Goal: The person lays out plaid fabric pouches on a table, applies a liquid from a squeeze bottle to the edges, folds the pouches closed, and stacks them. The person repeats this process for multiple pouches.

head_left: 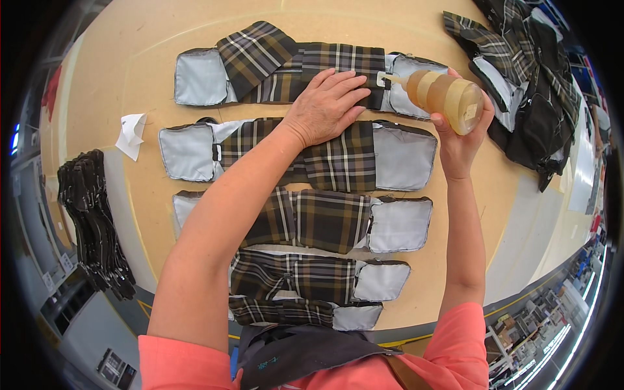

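My right hand [460, 153] is wrapped round a squeeze bottle [446, 97] of amber liquid, tilted with its thin nozzle pointing left. The nozzle tip is at a small white patch [381, 79] near the right end of the farthest plaid fabric piece [344, 58]. Whether the tip touches the patch I cannot tell. My left hand [328, 107] lies flat with fingers spread, its fingertips on that piece. Below it is a second plaid piece [341, 166] with pale grey lining at both ends. One plaid flap [257, 55] of the farthest piece is folded up at an angle.
Nearer me lie several more plaid pieces [333, 221] in rows. A heap of plaid and black pieces [536, 97] is at the far right. On the left are a stack of dark strips [91, 218] and a folded white paper [132, 135] on the tan table [149, 78].
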### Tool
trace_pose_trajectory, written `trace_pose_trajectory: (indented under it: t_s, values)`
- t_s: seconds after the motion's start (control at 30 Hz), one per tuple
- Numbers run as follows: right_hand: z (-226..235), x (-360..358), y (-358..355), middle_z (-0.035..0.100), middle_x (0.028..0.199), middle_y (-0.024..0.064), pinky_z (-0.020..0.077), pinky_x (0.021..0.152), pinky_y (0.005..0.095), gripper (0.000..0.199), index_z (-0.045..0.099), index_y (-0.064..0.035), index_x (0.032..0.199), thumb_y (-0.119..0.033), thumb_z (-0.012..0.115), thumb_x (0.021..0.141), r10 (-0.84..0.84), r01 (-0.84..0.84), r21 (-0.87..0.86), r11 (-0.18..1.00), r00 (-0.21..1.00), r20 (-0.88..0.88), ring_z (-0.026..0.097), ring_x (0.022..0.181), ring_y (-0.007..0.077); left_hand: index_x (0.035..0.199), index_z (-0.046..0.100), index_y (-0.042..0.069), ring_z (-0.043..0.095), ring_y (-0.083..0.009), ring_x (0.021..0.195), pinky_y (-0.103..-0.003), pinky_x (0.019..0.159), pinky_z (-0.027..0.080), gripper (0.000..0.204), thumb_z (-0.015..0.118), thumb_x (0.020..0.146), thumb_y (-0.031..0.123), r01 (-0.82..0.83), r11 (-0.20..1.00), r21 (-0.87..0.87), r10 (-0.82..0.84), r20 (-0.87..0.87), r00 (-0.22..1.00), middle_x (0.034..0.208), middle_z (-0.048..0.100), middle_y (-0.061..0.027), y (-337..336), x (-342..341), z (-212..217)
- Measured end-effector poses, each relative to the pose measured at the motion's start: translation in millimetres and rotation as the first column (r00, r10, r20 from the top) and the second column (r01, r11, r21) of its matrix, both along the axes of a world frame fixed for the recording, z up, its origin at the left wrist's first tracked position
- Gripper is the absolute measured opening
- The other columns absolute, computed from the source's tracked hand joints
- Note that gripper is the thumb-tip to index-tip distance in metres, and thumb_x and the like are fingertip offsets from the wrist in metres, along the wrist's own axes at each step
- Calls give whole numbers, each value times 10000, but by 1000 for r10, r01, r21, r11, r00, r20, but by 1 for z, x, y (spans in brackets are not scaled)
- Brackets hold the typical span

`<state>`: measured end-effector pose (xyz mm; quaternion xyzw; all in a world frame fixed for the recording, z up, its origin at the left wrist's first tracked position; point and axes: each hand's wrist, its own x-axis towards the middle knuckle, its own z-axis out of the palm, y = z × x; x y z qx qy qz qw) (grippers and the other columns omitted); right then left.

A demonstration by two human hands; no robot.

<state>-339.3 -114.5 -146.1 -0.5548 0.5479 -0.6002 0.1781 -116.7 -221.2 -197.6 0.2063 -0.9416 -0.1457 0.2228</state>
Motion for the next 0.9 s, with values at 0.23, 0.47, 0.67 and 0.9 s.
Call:
trace_pose_trajectory:
  t_s: [0.23,0.47,0.67,0.9]
  values:
    - [5,2,12,489,1314,227,423,1037,405,768,316,-36,1270,-265,825,743,2,-4,41,999,998,61,484,1253,302,1187,592,113,471,-231,1253,-421,1087,320,308,595,894,207,-4,1000,-12,4,-6,1000,1295,549,-61,0,1,-3]
    - [1,-9,22,527,1191,133,463,995,412,662,360,-41,1251,-305,773,807,-128,93,185,978,973,190,536,1159,245,1172,605,113,491,-252,1187,-424,1071,343,299,606,886,200,-18,999,-42,16,-33,999,1226,541,-69,2,1,-2]
    - [13,-18,17,517,1263,157,558,891,442,606,470,-26,1245,-304,771,798,-144,94,117,989,385,912,514,1195,276,1155,611,105,498,-255,1169,-423,1055,358,278,598,885,171,5,1000,-26,-7,-83,997,1190,557,-76,0,1,-1]
    - [69,-96,72,504,1330,154,565,921,413,755,495,-7,1276,-218,856,648,428,27,-427,904,-73,901,444,1255,409,1106,621,122,501,-234,1184,-458,1075,315,233,580,895,212,84,994,72,-73,-141,987,1151,585,-57,38,-3,38]
